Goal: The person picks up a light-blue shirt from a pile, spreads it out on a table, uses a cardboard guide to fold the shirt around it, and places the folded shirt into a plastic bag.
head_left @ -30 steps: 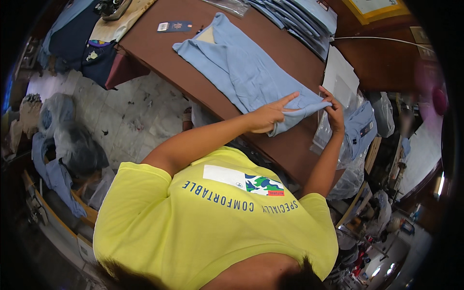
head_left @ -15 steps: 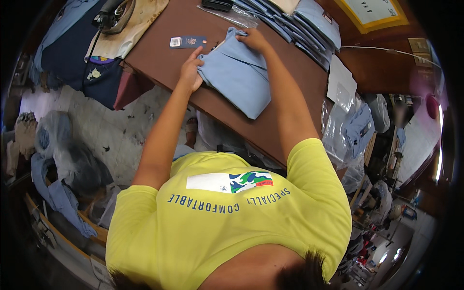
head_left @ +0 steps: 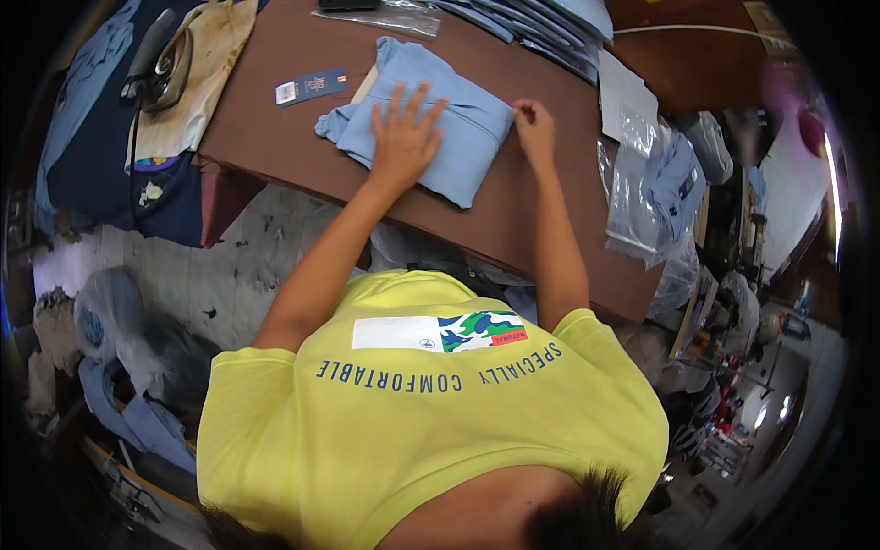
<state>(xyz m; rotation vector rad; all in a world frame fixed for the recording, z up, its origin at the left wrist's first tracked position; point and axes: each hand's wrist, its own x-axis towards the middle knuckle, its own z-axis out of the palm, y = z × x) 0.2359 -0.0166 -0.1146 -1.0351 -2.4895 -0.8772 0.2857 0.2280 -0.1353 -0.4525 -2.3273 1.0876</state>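
A light-blue shirt (head_left: 467, 142), folded into a flat bundle, lies at a slant on the brown tabletop (head_left: 275, 137). A strip of beige board (head_left: 365, 86) shows along its far left edge, and a loose bit of cloth sticks out at its left corner. My left hand (head_left: 403, 137) rests on top of the shirt, palm down with the fingers spread. At the shirt's right corner, the thumb and fingertips of my right hand (head_left: 534, 128) are pinched together on the cloth edge. A dark-blue hang tag (head_left: 313, 87) with a white label lies left of the shirt.
An iron (head_left: 170, 69) stands on a scorched cloth at the far left. Folded blue garments (head_left: 550, 41) are stacked at the back. Clear plastic bags (head_left: 632, 192) hang over the table's right side. A flat clear bag (head_left: 390, 16) lies at the far edge.
My left hand has moved from the shirt's left edge onto its top and spread flat. My right hand has left the far edge for the right corner. The shirt now lies turned and flatter.
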